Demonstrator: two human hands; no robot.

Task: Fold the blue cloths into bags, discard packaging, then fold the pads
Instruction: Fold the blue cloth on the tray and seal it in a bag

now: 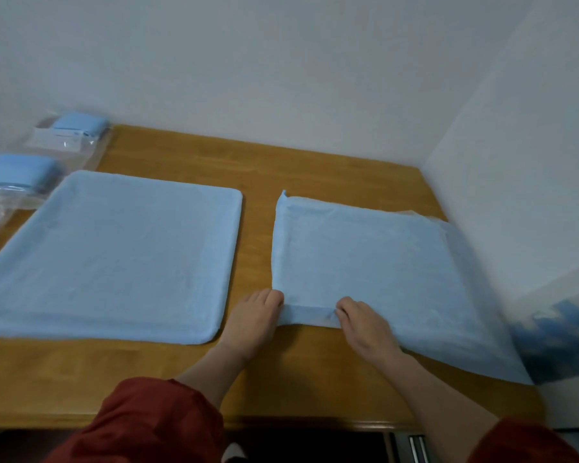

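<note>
Wooden tabletop [315, 168], set into a corner of white wall [281, 61].

Count, pads: two, both light blue, side by side with a strip of bare wood between them
- left pad [114, 255]: spread flat, unfolded, rounded corners, nothing touching it
- right pad [365, 259]: left edge turned in as a narrow flap, near edge turned up in a folded strip; its right side runs off past the tabletop edge and is blurred there

Count, folded blue cloths: two, at the far left, well apart from the hands
- far cloth [79, 123] sits in a clear bag [89, 155] with a white label [56, 138]
- near cloth [17, 170] sits in a second clear bag [0, 202], just beside the far-left corner of the left pad

Count, hands: two, both at the near edge of the right pad
- left hand [254, 315]: fingers bent, tips against the near-left corner of the pad; cannot tell whether they pinch it or only touch
- right hand [361, 325]: fingers curled, pinching the folded strip a little way in from that corner; the cloth creases at the fingertips

Count, red sleeves: two, pushed up, left sleeve [141, 426] and right sleeve [522, 444]

One blue-and-white patterned shape [565, 332] at the right edge, too blurred to name
</note>
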